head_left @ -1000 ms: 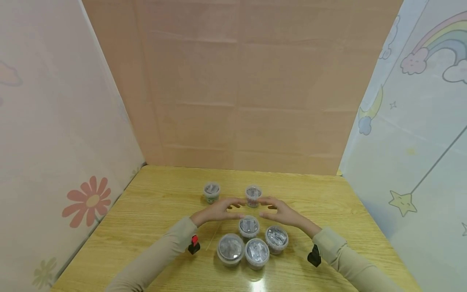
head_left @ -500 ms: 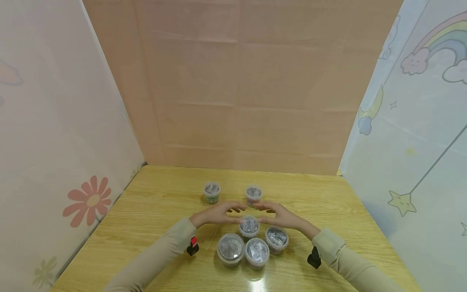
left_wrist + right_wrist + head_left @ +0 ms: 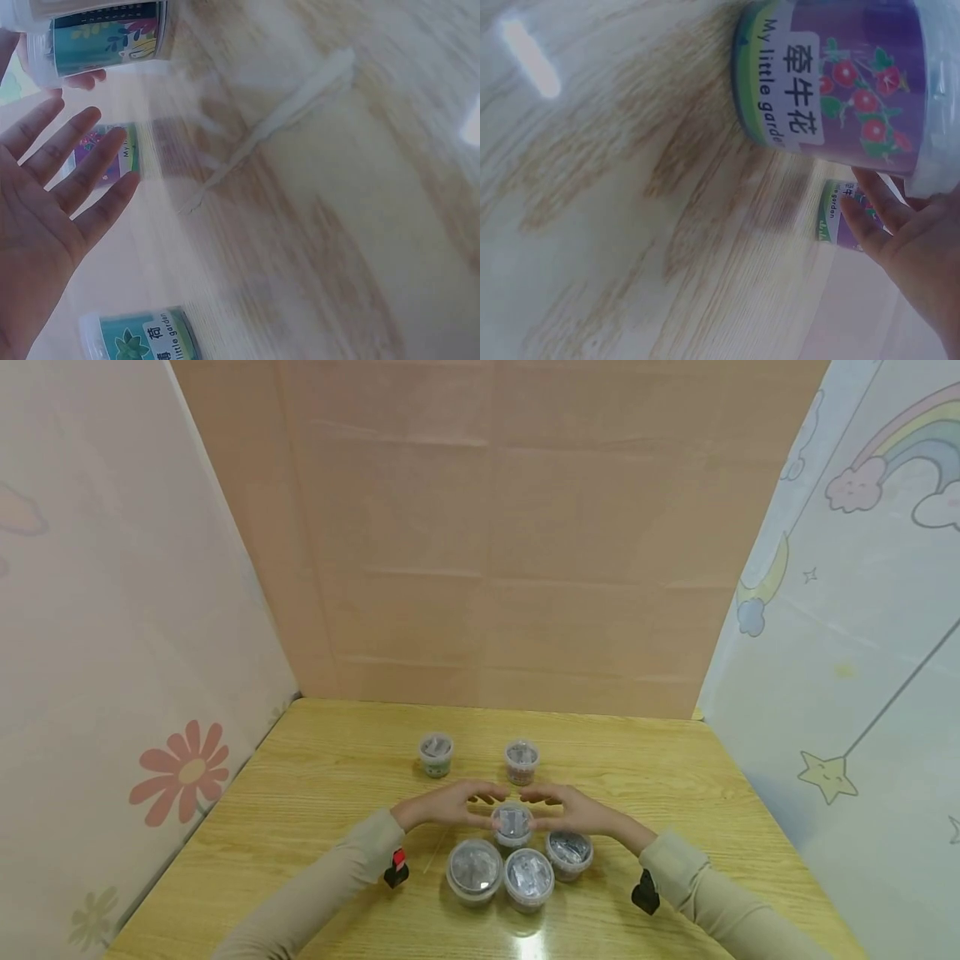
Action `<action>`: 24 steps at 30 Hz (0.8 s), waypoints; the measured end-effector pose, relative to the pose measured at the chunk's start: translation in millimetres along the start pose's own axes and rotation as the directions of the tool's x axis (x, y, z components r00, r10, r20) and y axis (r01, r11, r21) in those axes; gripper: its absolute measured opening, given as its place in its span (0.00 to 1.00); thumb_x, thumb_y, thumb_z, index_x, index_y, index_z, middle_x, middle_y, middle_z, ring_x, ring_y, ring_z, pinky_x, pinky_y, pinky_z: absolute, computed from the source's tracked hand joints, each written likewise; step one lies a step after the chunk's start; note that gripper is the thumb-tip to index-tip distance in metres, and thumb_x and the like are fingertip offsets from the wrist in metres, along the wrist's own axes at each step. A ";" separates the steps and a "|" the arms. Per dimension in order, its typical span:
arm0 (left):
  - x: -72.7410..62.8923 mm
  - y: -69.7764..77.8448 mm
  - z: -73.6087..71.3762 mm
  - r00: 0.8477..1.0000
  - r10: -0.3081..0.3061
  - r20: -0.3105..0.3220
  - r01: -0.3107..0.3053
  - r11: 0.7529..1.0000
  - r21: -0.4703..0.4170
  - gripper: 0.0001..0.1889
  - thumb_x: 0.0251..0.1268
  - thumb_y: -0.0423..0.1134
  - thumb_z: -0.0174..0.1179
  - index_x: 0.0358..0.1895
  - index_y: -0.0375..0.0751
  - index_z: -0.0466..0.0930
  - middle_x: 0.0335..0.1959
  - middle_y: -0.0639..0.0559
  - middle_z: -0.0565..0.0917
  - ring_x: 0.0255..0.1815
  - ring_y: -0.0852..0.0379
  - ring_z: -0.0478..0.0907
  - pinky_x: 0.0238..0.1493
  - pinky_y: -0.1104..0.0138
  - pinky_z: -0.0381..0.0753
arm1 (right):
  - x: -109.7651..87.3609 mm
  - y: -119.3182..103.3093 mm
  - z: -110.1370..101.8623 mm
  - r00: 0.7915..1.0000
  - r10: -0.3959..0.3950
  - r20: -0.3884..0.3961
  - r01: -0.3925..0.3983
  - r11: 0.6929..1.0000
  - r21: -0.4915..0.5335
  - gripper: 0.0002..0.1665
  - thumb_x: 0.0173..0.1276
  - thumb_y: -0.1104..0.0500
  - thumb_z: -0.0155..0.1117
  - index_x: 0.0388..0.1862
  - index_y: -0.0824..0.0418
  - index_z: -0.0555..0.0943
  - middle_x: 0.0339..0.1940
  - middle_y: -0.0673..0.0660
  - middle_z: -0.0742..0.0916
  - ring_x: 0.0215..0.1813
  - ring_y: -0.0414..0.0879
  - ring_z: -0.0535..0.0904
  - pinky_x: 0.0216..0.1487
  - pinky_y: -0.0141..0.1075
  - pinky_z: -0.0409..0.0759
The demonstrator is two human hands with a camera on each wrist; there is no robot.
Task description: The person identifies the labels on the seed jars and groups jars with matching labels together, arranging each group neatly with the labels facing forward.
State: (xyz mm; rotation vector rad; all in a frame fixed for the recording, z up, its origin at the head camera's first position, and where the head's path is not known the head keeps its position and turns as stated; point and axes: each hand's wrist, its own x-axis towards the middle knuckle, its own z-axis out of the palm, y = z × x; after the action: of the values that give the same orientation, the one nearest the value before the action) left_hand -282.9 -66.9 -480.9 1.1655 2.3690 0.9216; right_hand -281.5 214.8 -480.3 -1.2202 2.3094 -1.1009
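A small plastic tub point(image 3: 513, 823) with a clear lid stands at the centre, my two hands on either side of it. My left hand point(image 3: 450, 803) has its thumb at the lid's left edge, its fingers reaching over the table behind the tub. Those fingers point(image 3: 105, 199) are spread and nearly straight in the left wrist view. From the other side, my right hand point(image 3: 581, 812) has its thumb at the lid's right edge, fingers extended behind. A purple-labelled tub point(image 3: 855, 82) with red flowers, beside my right hand, hides part of it in the right wrist view.
Close in front stand a wider tub point(image 3: 475, 870), another tub point(image 3: 528, 877) and one to the right point(image 3: 568, 853). Farther back are a green-labelled tub point(image 3: 436, 755) and a purple-labelled one point(image 3: 522, 762). Patterned sheets point(image 3: 187, 768) enclose the wooden table point(image 3: 337, 760).
Both hands have come down and slightly towards me. Their thumbs have moved from beyond the central tub's lid to its two side edges. The tubs stay in place.
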 end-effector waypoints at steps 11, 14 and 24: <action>-0.2 -0.1 4.0 1.000 -0.028 -0.014 0.028 1.000 -0.010 0.29 0.58 0.59 0.59 0.63 0.59 0.68 0.61 0.63 0.72 0.59 0.55 0.72 0.60 0.55 0.70 | 3.8 -2.8 2.7 0.997 -0.039 0.061 0.040 0.999 -0.018 0.34 0.64 0.48 0.62 0.67 0.57 0.67 0.62 0.52 0.76 0.62 0.50 0.71 0.59 0.58 0.68; -0.3 -0.1 4.2 0.999 -0.034 -0.016 0.034 0.999 -0.003 0.29 0.57 0.60 0.60 0.62 0.60 0.69 0.60 0.64 0.73 0.58 0.56 0.72 0.60 0.55 0.70 | 4.3 -3.2 3.4 0.997 -0.038 0.069 0.039 0.999 -0.017 0.34 0.64 0.47 0.63 0.66 0.56 0.68 0.61 0.50 0.77 0.62 0.47 0.71 0.60 0.56 0.69; 1.1 -2.9 6.0 1.000 0.020 -0.013 -0.020 1.000 -0.004 0.29 0.56 0.58 0.61 0.62 0.58 0.70 0.59 0.64 0.74 0.57 0.61 0.72 0.59 0.56 0.71 | 4.1 -5.1 5.6 0.998 0.011 0.068 -0.007 0.999 -0.047 0.37 0.61 0.43 0.64 0.67 0.53 0.67 0.59 0.47 0.78 0.61 0.43 0.72 0.62 0.51 0.69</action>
State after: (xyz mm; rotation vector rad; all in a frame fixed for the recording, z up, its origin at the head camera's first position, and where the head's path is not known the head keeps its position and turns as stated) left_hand -282.0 -65.0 -487.4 1.1870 2.3686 0.9429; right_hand -277.8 207.0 -479.8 -1.2436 2.2991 -0.9911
